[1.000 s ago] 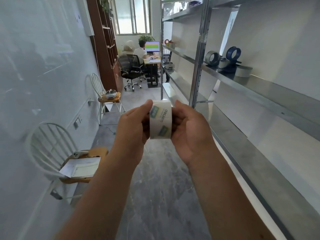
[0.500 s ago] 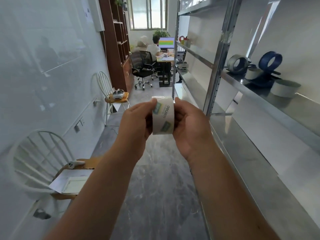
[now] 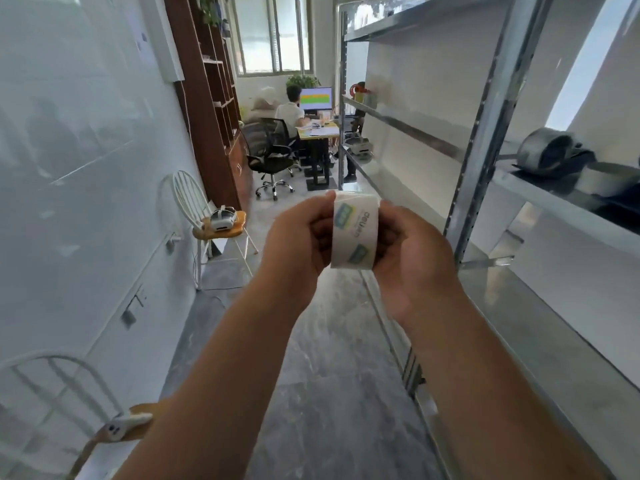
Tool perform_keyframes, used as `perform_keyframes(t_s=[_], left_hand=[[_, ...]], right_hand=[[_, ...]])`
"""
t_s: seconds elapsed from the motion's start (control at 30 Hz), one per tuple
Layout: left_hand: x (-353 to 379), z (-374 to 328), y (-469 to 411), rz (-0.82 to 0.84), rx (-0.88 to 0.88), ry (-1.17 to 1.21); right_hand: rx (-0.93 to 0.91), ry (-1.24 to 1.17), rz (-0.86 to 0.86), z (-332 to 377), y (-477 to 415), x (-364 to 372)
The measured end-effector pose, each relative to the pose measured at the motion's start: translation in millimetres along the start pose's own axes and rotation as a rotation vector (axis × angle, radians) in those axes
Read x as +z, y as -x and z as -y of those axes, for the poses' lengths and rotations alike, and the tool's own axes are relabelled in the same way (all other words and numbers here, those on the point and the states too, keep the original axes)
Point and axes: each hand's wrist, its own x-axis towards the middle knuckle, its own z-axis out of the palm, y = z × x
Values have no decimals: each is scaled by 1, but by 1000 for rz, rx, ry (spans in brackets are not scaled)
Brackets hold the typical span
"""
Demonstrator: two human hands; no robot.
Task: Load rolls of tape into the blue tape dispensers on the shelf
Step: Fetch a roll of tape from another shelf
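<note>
A roll of clear tape [image 3: 354, 233] with green and blue printed labels stands edge-on in front of me, at chest height over the aisle floor. My left hand [image 3: 294, 244] grips its left side and my right hand [image 3: 412, 258] grips its right side, thumbs on top. On the metal shelf [image 3: 540, 194] at the right edge lies a blurred dark blue tape dispenser [image 3: 568, 164] with a grey roll [image 3: 543, 152] on it, and another pale roll [image 3: 609, 181] beside it. The dispenser is partly cut off by the frame edge.
A steel shelf post [image 3: 481, 140] stands just right of my right hand. A white chair [image 3: 207, 216] with a headset on its seat and a nearer chair [image 3: 69, 410] line the left wall. A person sits at a desk [image 3: 318, 131] far down the aisle.
The view has turned left, so the dispenser and rolls on the shelf have slid toward the right edge. Both hands still hold the tape roll, which is slightly tilted.
</note>
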Motion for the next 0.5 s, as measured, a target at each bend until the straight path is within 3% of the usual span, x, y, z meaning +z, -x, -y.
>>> perform_keyframes(t_s=[0.2,0.5], left_hand=[[8,-7,-112,184,-61,-28],[104,35,-202,498,-177,-24]], right_hand=[[-110,-35,-212,-4,-86,16],[-293,7,-483,35,-147,-52]])
